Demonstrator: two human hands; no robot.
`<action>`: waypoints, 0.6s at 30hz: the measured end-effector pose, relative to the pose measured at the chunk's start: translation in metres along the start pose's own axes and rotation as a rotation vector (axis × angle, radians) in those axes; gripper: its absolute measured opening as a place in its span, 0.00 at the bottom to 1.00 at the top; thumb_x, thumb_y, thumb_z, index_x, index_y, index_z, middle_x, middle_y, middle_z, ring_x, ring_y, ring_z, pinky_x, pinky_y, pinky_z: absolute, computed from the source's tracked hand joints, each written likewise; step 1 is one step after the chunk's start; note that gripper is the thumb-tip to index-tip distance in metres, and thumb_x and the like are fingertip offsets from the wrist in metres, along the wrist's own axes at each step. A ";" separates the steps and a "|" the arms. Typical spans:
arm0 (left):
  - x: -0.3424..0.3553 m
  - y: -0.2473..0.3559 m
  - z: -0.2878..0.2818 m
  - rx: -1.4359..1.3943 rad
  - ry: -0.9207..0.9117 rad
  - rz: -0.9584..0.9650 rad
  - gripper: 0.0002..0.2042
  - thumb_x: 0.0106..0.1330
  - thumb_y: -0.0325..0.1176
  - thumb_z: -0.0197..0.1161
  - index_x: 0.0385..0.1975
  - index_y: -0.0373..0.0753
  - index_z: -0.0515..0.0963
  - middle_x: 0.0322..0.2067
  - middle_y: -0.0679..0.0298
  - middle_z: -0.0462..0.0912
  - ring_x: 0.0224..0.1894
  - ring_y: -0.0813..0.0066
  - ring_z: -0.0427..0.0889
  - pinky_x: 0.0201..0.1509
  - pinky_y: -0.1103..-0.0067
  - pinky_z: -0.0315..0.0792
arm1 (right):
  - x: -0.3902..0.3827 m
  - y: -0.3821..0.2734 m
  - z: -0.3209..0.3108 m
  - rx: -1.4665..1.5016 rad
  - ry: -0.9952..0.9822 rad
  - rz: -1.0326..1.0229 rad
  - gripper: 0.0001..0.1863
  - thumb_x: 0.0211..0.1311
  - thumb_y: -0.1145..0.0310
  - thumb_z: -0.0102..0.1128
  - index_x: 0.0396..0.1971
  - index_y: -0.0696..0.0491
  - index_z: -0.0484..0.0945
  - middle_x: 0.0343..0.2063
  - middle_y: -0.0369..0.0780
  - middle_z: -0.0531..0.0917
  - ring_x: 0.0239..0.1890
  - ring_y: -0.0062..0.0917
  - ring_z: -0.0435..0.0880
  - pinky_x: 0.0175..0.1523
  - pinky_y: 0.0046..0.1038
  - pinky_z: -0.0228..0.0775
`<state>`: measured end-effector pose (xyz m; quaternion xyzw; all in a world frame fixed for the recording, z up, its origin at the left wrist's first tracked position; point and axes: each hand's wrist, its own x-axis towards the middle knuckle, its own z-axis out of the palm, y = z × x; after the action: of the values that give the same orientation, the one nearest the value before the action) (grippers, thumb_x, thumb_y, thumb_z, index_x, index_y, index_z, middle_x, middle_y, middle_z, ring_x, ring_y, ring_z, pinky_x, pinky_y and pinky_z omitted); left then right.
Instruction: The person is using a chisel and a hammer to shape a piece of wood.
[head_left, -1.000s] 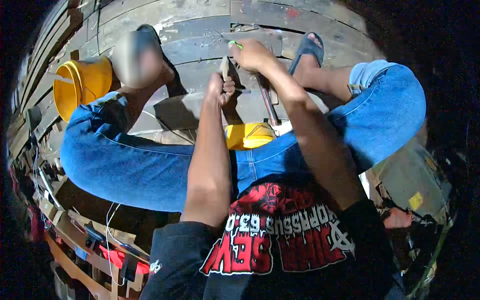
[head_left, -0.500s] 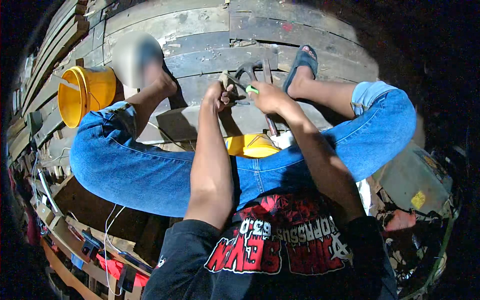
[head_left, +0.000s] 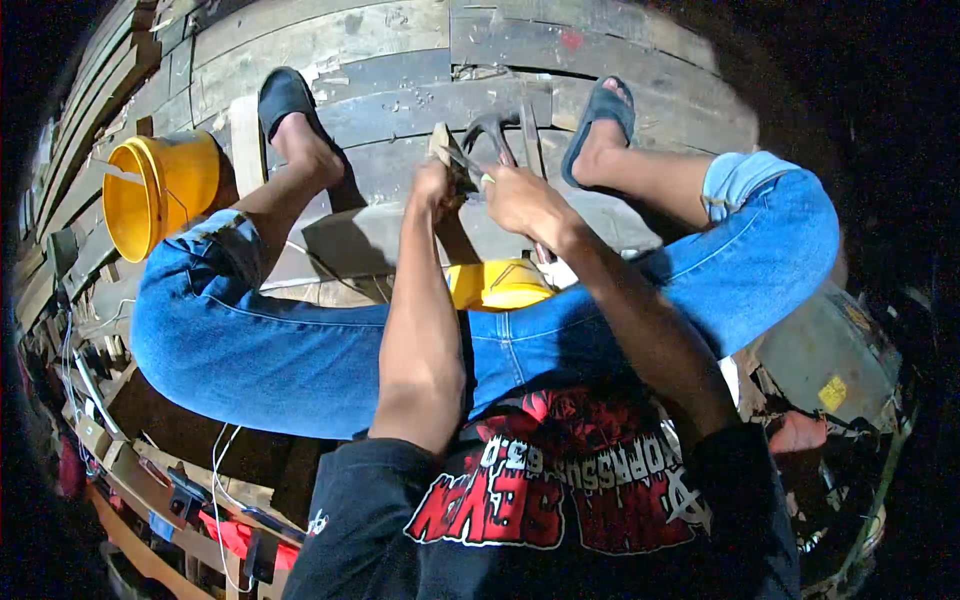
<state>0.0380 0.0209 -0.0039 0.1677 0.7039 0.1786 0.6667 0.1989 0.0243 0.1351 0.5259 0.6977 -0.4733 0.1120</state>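
My left hand (head_left: 432,187) is closed round a short pale piece of wood (head_left: 440,143) that points up and away from me. In my closed right hand (head_left: 528,207) is a knife with a bright green handle (head_left: 488,180), mostly covered by the fingers. Its blade (head_left: 461,159) reaches left to the wood, and seems to touch it. Just beyond my right hand lies a claw hammer (head_left: 490,127), its shaft running beneath that hand. Beside the hammer is a long flat bar or handle (head_left: 530,137) whose kind I cannot make out.
Between my legs stands a yellow container (head_left: 498,284), partly hidden. A yellow bucket (head_left: 205,180) lies tilted at the left. Wooden planks (head_left: 370,45) with scattered chips form the floor. At the right is a grey-green panel (head_left: 815,355); cables and clutter (head_left: 190,495) lie lower left.
The wood in my left hand has come further into sight and stands more upright. My right hand has shifted slightly left, and less of the green handle shows. The whole view has moved a little.
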 end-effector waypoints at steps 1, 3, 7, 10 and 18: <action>0.002 0.001 -0.004 0.252 0.029 0.041 0.27 0.69 0.50 0.35 0.35 0.34 0.78 0.24 0.56 0.79 0.23 0.66 0.77 0.25 0.68 0.71 | -0.001 -0.001 0.005 0.040 0.072 0.022 0.16 0.64 0.66 0.44 0.46 0.58 0.75 0.29 0.58 0.80 0.35 0.52 0.81 0.40 0.48 0.72; 0.001 -0.002 -0.002 -0.174 -0.145 -0.101 0.20 0.69 0.45 0.39 0.19 0.42 0.68 0.13 0.64 0.67 0.09 0.74 0.62 0.10 0.77 0.55 | -0.006 -0.005 0.018 0.074 0.253 0.038 0.16 0.63 0.67 0.43 0.47 0.58 0.74 0.27 0.57 0.80 0.34 0.52 0.81 0.39 0.49 0.72; 0.000 0.000 0.000 -0.290 -0.152 -0.177 0.19 0.69 0.46 0.39 0.20 0.41 0.67 0.12 0.65 0.65 0.08 0.75 0.60 0.09 0.78 0.54 | -0.013 -0.008 0.034 0.123 0.270 0.152 0.18 0.65 0.67 0.42 0.51 0.58 0.71 0.26 0.57 0.80 0.33 0.53 0.81 0.39 0.49 0.72; 0.000 0.000 0.006 -0.253 -0.116 -0.142 0.19 0.69 0.45 0.39 0.20 0.41 0.67 0.12 0.65 0.66 0.09 0.75 0.61 0.10 0.78 0.56 | -0.009 -0.006 0.036 0.045 0.302 0.170 0.18 0.66 0.65 0.42 0.51 0.57 0.71 0.26 0.55 0.81 0.32 0.53 0.81 0.38 0.49 0.73; -0.012 -0.015 0.008 -0.496 -0.055 -0.201 0.19 0.70 0.42 0.36 0.19 0.43 0.67 0.12 0.68 0.65 0.09 0.79 0.58 0.10 0.79 0.53 | 0.066 -0.001 0.021 0.076 0.111 0.105 0.16 0.64 0.64 0.44 0.45 0.53 0.77 0.32 0.54 0.82 0.40 0.52 0.81 0.44 0.46 0.73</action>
<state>0.0469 0.0026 -0.0008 -0.0670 0.6334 0.2739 0.7206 0.1635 0.0498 0.0814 0.5911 0.6558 -0.4631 0.0777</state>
